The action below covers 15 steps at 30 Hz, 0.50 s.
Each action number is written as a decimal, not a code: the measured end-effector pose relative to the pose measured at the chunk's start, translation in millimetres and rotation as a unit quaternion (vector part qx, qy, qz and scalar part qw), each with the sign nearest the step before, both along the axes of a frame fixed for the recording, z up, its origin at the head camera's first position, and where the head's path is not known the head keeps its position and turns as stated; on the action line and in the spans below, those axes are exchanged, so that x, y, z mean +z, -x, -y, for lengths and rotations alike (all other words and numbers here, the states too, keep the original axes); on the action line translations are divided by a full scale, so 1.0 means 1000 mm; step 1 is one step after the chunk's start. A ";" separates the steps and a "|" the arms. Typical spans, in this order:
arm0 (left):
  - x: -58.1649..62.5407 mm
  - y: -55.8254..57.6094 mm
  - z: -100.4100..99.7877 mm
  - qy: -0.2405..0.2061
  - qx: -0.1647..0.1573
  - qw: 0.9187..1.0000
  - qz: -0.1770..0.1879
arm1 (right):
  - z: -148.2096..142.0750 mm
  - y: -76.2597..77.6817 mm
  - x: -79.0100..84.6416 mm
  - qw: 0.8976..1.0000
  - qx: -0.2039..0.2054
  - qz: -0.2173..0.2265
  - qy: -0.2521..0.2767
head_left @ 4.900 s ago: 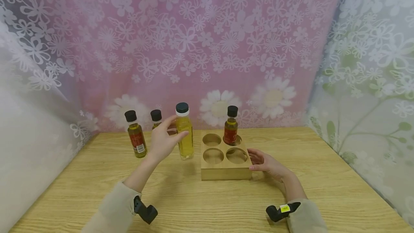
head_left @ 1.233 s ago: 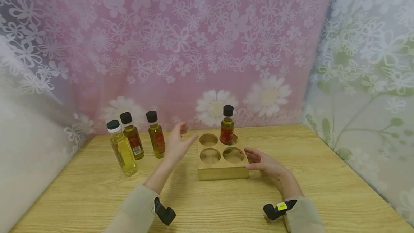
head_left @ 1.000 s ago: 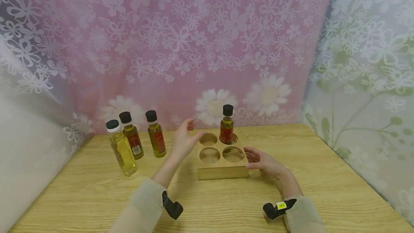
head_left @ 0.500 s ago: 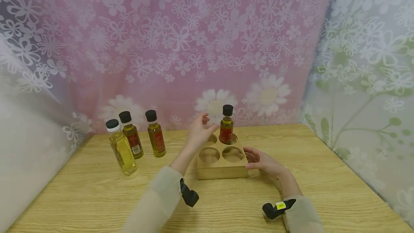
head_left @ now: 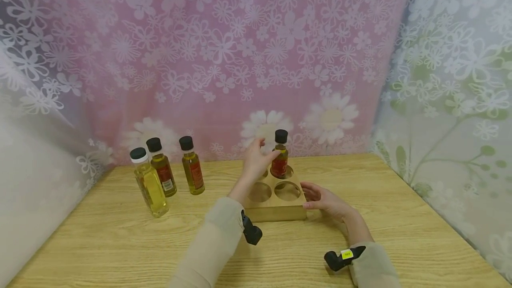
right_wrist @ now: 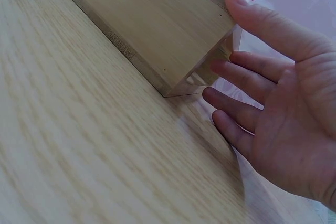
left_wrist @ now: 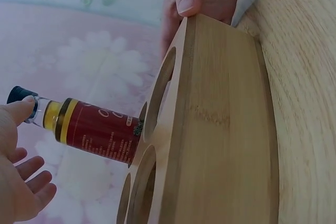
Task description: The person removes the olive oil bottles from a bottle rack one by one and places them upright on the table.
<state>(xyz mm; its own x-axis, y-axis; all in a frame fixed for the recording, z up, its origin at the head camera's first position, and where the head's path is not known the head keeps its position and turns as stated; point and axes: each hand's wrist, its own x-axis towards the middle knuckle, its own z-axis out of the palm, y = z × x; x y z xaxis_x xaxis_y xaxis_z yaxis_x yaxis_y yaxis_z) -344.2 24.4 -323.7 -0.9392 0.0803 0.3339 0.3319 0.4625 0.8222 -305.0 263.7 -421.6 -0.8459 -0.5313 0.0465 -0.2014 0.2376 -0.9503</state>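
A small oil bottle with a black cap and red label (head_left: 280, 169) stands upright in the back right hole of a wooden bottle holder (head_left: 276, 214). My left hand (head_left: 254, 162) is beside its neck, fingers spread and apart from the bottle. In the left wrist view the thumb overlaps the cap of the bottle (left_wrist: 102, 130); whether it touches, I cannot tell. At the holder's right side is my right hand (head_left: 332, 204). Seen from the right wrist, its thumb (right_wrist: 247, 9) rests at the holder's corner and its loosely extended fingers lie along the side.
Left of the holder stand two more red-labelled oil bottles, one nearer the holder (head_left: 194, 171) and one further left (head_left: 164, 172). A clear bottle of yellow oil (head_left: 151, 188) stands in front of that one. Floral curtains (head_left: 224, 57) enclose the wooden table (head_left: 100, 243).
The left hand has set the clear yellow oil bottle down at the far left, let it go and moved right to the bottle in the holder. The right hand has stayed at the holder.
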 end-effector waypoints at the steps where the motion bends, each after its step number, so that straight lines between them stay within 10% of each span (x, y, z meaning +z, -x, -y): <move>1: 0.000 0.001 -0.002 0.003 0.003 1.000 -0.002 | 0.000 0.000 0.001 1.000 0.001 0.000 0.001; 15: -0.009 0.004 -0.024 0.008 0.007 0.999 0.033 | 0.000 -0.001 0.001 1.000 0.005 -0.007 0.001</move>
<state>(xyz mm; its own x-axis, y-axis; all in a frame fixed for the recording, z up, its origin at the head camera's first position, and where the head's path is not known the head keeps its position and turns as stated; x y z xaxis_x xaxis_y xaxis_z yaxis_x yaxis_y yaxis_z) -347.8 48.7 -332.2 -0.9601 0.0724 0.2700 0.2709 0.4791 0.8349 -303.8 263.4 -420.7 -0.8403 -0.5388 0.0594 -0.2165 0.2331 -0.9481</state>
